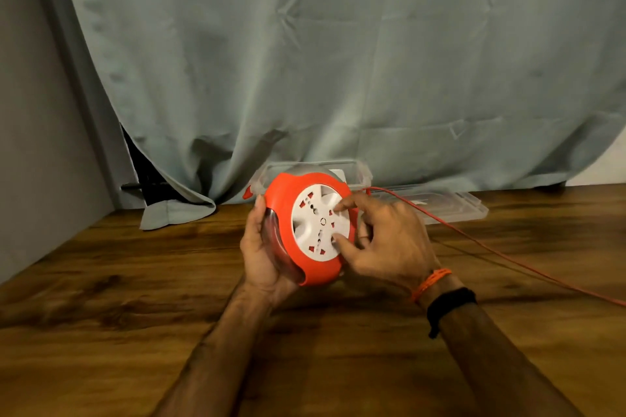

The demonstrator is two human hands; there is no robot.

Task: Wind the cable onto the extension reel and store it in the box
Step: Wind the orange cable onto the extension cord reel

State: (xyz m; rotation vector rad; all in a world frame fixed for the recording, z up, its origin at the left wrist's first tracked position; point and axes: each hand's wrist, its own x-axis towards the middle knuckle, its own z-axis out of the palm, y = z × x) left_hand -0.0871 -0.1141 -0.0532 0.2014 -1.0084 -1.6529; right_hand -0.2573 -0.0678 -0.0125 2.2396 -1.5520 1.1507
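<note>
So the round orange plastic extension reel with the white socket face [310,228] sits a bit below the middle of the frame, held up off the dark wood-grain table [101,281] and tilted so the white face points toward the camera and slightly right; the left hand [262,252] cups it from the left side, fingers wrapped around behind the clear part of the casing and thumb up along the orange rim, so it's properly gripping the thing; the right hand [382,240] comes in from the right with its fingers curled, fingertips [340,206] pressing on the white disc, thumb near the lower edge of that disc; looks like it's gripping the disc itself, though how firmly I can't tell; the thin orange cable [491,249] leaves the top right of the reel and runs down across the table to the right edge of the frame, so there's plenty not wound on; right behind the reel, against the grey-green curtain [338,61], there's the clear plastic storage box [352,173] with an orange clasp, partly hidden by the reel; just right of it a clear flat lid [454,205] lies on the table; the right wrist has an orange thread band [430,283] and a black strap [450,305].
</note>
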